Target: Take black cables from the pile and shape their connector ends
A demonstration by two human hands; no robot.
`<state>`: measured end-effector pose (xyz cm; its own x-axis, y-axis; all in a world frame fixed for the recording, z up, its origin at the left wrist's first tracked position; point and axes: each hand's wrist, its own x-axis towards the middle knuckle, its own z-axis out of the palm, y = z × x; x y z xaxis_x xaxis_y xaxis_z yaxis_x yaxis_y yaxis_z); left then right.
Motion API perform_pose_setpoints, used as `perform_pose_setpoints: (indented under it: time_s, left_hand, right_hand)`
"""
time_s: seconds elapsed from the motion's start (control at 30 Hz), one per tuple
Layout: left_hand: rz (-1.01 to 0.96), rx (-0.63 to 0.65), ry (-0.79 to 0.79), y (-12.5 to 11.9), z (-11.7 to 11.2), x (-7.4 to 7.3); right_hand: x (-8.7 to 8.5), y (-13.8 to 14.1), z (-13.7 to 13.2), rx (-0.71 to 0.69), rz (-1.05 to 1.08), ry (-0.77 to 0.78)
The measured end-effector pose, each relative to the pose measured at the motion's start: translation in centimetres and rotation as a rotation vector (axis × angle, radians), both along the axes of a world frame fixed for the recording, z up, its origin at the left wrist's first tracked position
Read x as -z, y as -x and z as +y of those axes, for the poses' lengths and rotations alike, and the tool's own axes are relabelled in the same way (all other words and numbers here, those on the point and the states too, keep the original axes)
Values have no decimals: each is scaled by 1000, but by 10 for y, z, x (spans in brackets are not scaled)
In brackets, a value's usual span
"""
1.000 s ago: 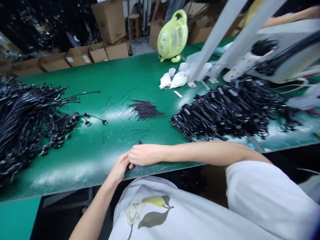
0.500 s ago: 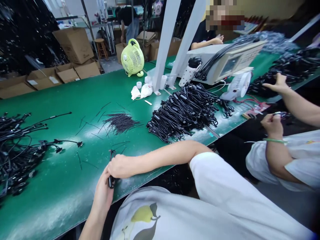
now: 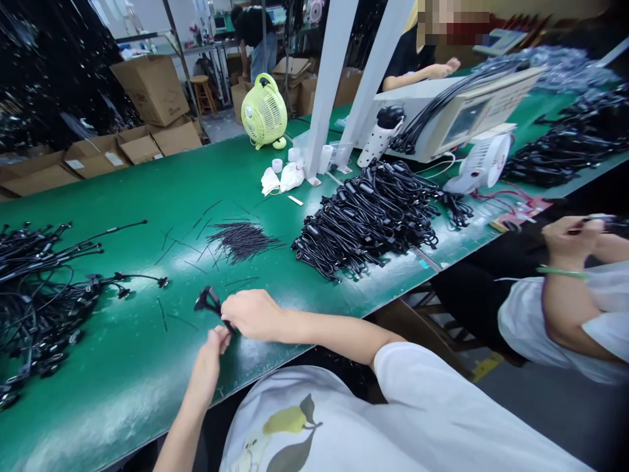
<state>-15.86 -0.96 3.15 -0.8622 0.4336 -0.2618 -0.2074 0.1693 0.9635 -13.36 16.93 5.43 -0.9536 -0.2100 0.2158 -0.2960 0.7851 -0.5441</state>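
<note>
The person's right hand (image 3: 253,314) reaches in from the right and the left hand (image 3: 209,360) rises from below, the two meeting at the near edge of the green table (image 3: 122,393), in front of and left of a large heap of black cords (image 3: 363,223). A short black cable (image 3: 209,301) with a forked plastic end sticks up and leftward from between them, just above the table. The right hand's fingers (image 3: 240,308) are pressed together and curl over its lower end, while the left hand's fingers (image 3: 219,339) seem to pinch the same end from below, though the overlapping hands make that grip hard to read. Left of the heap lies a fanned bunch of thin black wires (image 3: 240,239), and farther left a tangled pile of black connector cables (image 3: 44,295). Behind the heap stand a lime-green fan (image 3: 264,111) and crumpled white bags (image 3: 282,177). Behind it to the right sit a beige test instrument (image 3: 457,115) and a small white fan (image 3: 479,164). Right of the heap, past the table edge, a co-worker's hand (image 3: 572,239), with a green bangle (image 3: 560,271) on the wrist, holds a small dark item (image 3: 612,223).
</note>
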Motion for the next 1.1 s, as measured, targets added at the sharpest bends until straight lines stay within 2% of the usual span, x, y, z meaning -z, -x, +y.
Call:
perform_pose_setpoints:
  time_s: [0.07, 0.13, 0.23, 0.3, 0.4, 0.53, 0.6, 0.63, 0.7, 0.77, 0.83, 0.9, 1.0, 1.03, 1.07, 1.1]
  left_hand:
    - [-213, -126, -143, 3, 4, 2]
    - [-259, -202, -244, 5, 3, -1]
    - [-83, -171, -249, -1, -3, -13]
    - [27, -79, -193, -7, -8, -18]
    - [10, -59, -237, -16, -14, -18]
    - [-130, -247, -279, -27, -17, -12]
    - [-146, -314, -290, -32, -17, -10]
    - [-177, -297, -315, -34, -17, -9]
    - [-278, -178, -385, -37, -15, -8]
    - [-307, -94, -425, -39, -13, -8]
    - [-222, -106, -427, -40, -10, -9]
    - [-88, -144, -405, -42, -6, -11]
    - [18, -141, -392, -46, -2, -13]
    - [19, -144, -403, -46, -2, -13]
    - [5, -152, -415, -45, -2, -12]
    - [-12, -164, -420, -44, -3, -10]
  right_hand:
    - [3, -5, -5, -115, -5, 24]
    - [7, -9, -8, -187, -89, 162]
    - [9, -15, -9, -192, -258, 353]
    - [9, -17, -8, -190, -290, 370]
    - [11, -19, -9, -139, -125, 167]
    - [17, -19, -13, -129, 164, -211]
    - [19, -16, -15, -162, 224, -290]
    - [20, -14, -15, -178, 237, -303]
    - [19, -12, -16, -210, 240, -289]
    - [16, -13, -18, -189, 183, -202]
    - [12, -14, -20, -138, 36, 10]
    - [10, -16, -24, -124, -218, 364]
    - [13, -18, -29, -184, -670, 907]
    - [16, -19, -29, -198, -782, 1003]
    - [19, -20, -29, -209, -845, 1033]
    - [21, -20, -28, -219, -854, 1000]
